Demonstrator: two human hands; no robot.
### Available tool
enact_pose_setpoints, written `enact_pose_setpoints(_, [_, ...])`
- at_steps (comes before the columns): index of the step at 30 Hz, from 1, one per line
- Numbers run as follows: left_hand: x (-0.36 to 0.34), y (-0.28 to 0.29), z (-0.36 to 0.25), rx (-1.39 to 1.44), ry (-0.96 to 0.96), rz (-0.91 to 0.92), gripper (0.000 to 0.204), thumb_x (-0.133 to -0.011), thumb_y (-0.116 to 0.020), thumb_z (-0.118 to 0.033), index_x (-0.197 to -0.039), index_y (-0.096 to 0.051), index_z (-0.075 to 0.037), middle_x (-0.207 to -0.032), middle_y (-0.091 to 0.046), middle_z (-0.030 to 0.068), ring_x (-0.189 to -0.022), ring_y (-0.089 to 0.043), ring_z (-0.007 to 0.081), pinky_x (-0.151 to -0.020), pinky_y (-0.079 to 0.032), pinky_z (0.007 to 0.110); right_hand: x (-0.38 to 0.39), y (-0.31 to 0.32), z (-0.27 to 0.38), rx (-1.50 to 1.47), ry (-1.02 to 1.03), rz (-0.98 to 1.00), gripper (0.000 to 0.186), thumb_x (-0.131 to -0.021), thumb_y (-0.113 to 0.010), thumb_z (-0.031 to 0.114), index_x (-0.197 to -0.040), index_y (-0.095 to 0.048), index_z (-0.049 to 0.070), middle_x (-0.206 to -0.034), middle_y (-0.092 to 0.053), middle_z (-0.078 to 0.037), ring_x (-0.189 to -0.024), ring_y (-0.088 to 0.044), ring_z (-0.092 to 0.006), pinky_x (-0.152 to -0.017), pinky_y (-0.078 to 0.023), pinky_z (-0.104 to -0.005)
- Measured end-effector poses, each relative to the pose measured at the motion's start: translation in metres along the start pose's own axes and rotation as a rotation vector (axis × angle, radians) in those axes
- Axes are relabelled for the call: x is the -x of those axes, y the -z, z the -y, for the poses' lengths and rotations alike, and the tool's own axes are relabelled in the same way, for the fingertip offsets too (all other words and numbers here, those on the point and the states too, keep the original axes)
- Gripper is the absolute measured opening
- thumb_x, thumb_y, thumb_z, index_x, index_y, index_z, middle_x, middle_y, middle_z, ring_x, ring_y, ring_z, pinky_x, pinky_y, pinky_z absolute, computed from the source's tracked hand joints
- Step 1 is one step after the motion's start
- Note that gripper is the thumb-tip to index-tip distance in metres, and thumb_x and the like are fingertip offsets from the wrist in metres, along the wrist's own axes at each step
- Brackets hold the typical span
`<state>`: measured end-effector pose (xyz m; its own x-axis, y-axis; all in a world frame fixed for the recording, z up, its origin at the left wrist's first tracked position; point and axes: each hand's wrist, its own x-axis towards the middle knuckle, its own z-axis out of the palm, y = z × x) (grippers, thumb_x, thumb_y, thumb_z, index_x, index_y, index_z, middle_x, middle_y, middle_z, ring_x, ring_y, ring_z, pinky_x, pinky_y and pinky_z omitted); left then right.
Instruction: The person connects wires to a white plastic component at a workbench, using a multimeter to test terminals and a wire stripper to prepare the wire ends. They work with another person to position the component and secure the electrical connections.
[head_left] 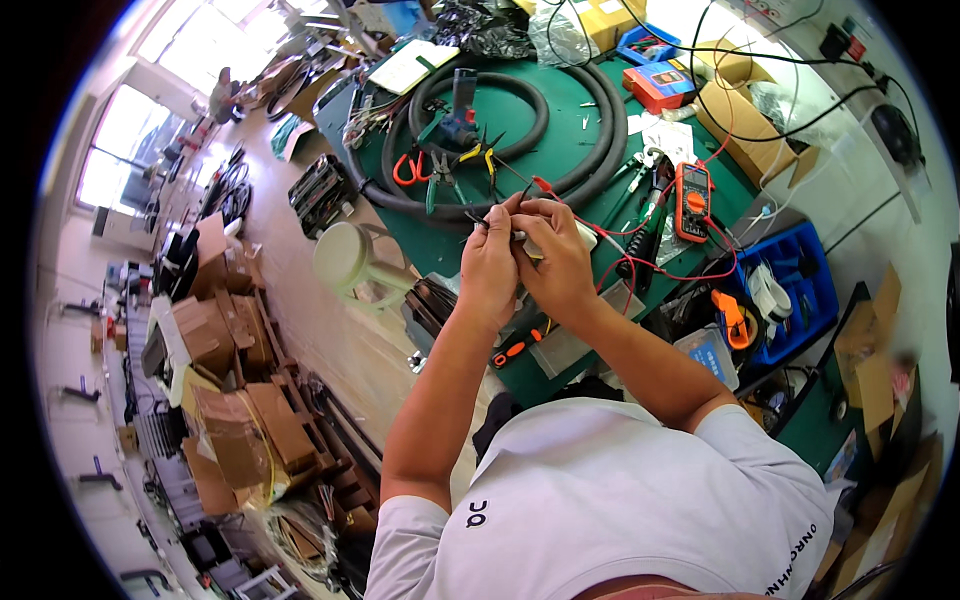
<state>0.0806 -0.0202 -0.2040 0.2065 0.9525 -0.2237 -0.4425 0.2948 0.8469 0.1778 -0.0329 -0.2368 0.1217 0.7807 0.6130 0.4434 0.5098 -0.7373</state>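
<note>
My left hand [488, 262] and my right hand [553, 258] meet above the front of the green work mat [585, 125], fingers pinched round small dark and pale items that I cannot make out. Just beyond them lie a coiled black hose [618, 120], red-handled pliers [408, 170], green-handled pliers [440, 178], yellow-handled pliers [474, 153] and a blue-and-black tool [462, 115]. To the right, red test leads [700, 276] run from an orange multimeter [693, 203]. An orange-handled screwdriver [515, 350] sits below my hands.
A blue tray [795, 345] of tools, an open carton [740, 135] and hanging cables are at right. A round pale lamp-like object [345, 260] stands left of my hands. Stacked cardboard [260, 420] lines the left floor. Another person [225, 95] is far back near the windows.
</note>
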Motion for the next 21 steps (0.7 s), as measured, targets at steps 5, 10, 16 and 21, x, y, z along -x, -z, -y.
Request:
enact_pose_setpoints(5, [-0.007,0.022,-0.016,-0.014,0.080,0.155,0.039,-0.103,-0.036,-0.030,-0.120,-0.053,0.001,-0.112,-0.058,0.0105,-0.095,-0.058,0.0148,-0.080,-0.049,0.028,-0.002,-0.023,0.015,0.154,0.038,-0.140,0.025,-0.075,-0.066,0.003,-0.099,-0.063,0.009,-0.109,-0.058,-0.010,-0.096,-0.058,-0.0310,-0.076,-0.050,-0.0391])
enact_pose_setpoints(10, [-0.017,0.045,-0.029,-0.184,0.279,0.201,0.039,-0.102,-0.037,-0.033,-0.115,-0.054,0.000,-0.105,-0.058,0.0089,-0.097,-0.056,0.0148,-0.084,-0.046,0.029,0.003,-0.046,0.021,0.381,0.059,-0.215,0.019,-0.077,-0.064,0.004,-0.095,-0.059,0.007,-0.107,-0.060,-0.008,-0.094,-0.060,-0.0315,-0.075,-0.050,-0.0404])
enact_pose_setpoints(16, [-0.013,0.058,-0.045,-0.106,0.247,0.338,0.036,-0.100,-0.036,-0.032,-0.113,-0.055,-0.004,-0.100,-0.057,0.0066,-0.092,-0.055,0.0153,-0.080,-0.046,0.032,0.000,-0.060,0.032,0.556,0.103,-0.237,0.022,-0.076,-0.065,0.005,-0.097,-0.058,0.007,-0.101,-0.063,-0.008,-0.091,-0.061,-0.0312,-0.074,-0.051,-0.0394])
enact_pose_setpoints(21, [-0.017,0.065,-0.050,-0.130,0.295,0.291,0.031,-0.098,-0.039,-0.026,-0.110,-0.056,-0.003,-0.099,-0.058,0.0061,-0.093,-0.055,0.0152,-0.081,-0.046,0.032,0.002,-0.067,0.026,0.646,0.123,-0.199,0.023,-0.075,-0.066,0.006,-0.097,-0.057,0.006,-0.100,-0.063,-0.009,-0.091,-0.062,-0.0298,-0.075,-0.051,-0.0385])
